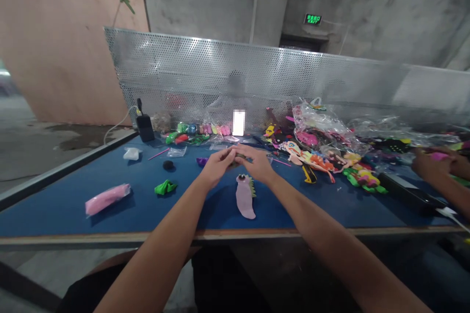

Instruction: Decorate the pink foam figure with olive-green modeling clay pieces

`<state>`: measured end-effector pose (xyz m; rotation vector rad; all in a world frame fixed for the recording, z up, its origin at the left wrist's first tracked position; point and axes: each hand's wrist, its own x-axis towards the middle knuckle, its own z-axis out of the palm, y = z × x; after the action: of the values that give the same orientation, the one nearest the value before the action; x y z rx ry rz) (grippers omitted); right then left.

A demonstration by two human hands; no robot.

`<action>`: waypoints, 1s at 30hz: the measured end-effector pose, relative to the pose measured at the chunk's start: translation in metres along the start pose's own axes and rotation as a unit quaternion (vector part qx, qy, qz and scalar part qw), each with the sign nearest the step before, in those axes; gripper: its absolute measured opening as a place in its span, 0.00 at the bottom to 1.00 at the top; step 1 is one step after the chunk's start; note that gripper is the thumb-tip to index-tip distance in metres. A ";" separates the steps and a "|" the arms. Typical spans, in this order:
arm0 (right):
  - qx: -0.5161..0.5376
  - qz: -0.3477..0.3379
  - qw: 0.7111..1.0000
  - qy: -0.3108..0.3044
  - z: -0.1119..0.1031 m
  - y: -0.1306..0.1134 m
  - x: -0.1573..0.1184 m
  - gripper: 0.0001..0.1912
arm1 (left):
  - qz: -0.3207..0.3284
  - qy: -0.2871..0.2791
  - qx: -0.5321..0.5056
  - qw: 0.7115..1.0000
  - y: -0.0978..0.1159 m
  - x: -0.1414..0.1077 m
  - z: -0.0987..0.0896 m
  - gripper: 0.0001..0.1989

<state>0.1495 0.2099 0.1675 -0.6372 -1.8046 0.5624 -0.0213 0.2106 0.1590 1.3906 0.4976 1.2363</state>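
My left hand (218, 165) and my right hand (256, 160) meet above the middle of the table, fingers closed together. Between their fingertips is a small olive-green lump (238, 155), which looks like modelling clay and is mostly hidden by the fingers. Just below the hands lies a flat lilac clay figure (245, 200) with a dark eye at its top and green spikes down its right side. Behind my left hand, a purple piece (201, 161) shows in part. A green clay lump (165, 187) and a small black lump (168, 165) lie to the left.
A pink clay pack (107, 199) and a white packet (132, 154) lie on the blue table (147, 217). Bagged clay and colourful figures (310, 159) crowd the back and right. A yellow cutter (309, 174) and black box (411, 193) lie right, near another person's hands (433, 164).
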 end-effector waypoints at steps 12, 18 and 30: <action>-0.156 -0.048 0.985 0.055 -0.003 0.002 0.002 0.14 | -0.113 -0.059 -0.088 0.988 0.018 -0.008 0.005 0.24; -0.146 0.031 0.986 0.074 -0.023 0.011 0.002 0.16 | -0.076 0.019 -0.096 0.992 0.015 -0.004 -0.002 0.18; -0.057 0.085 0.990 0.101 -0.039 0.013 0.000 0.18 | -0.050 0.073 -0.098 0.991 0.018 -0.005 -0.007 0.13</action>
<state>0.1885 0.2223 0.1706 -0.8997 -1.6093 0.4919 -0.0355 0.2051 0.1717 1.1025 0.5252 1.2752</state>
